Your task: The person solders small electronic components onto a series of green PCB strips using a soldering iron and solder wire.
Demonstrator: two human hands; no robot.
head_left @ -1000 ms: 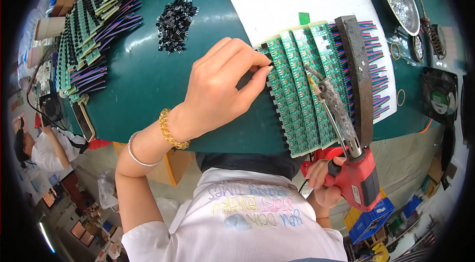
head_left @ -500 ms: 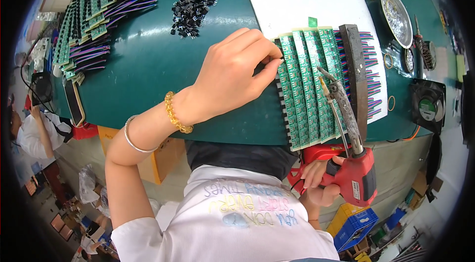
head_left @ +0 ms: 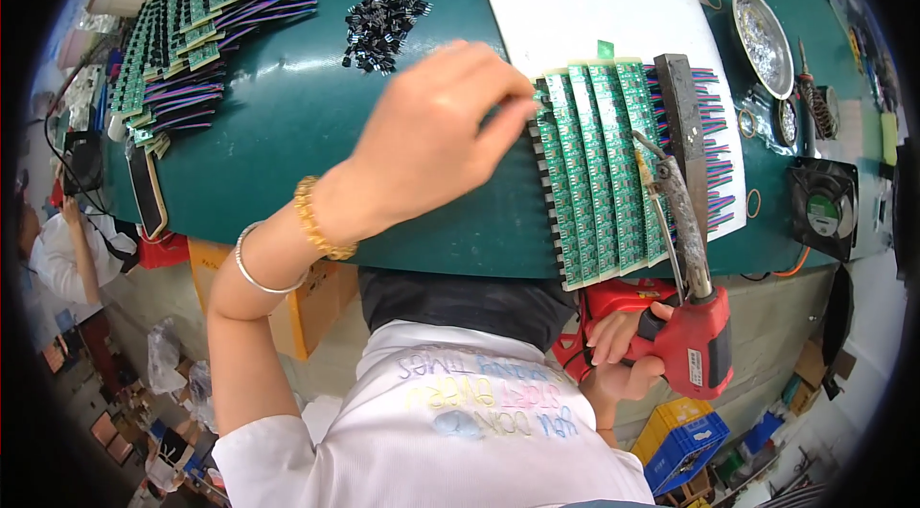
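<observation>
My left hand (head_left: 436, 129), blurred by motion, hovers at the left edge of a row of green circuit board strips (head_left: 594, 168). Its thumb and forefinger look slightly apart, and I see nothing between them. Small black connectors (head_left: 550, 192) line that left edge. In my right hand (head_left: 618, 350) is a red soldering gun (head_left: 692, 345), low at the table's front edge. Its tip and thin feed tube point up over the right-hand strips. A dark metal bar (head_left: 681, 125) lies across the coloured wires on the strips' right side.
A white foam sheet (head_left: 575, 14) lies under the boards. Beyond my left hand sits a pile of black connectors (head_left: 383, 24). Stacked wired boards (head_left: 196, 29) fill the far left, near a phone (head_left: 146, 192). At right are a metal dish (head_left: 764, 43) and a small fan (head_left: 824, 206).
My left hand has drawn slightly left and up from the boards' edge, its pinch loosening. The right hand and soldering gun have barely moved; the whole view has shifted a little.
</observation>
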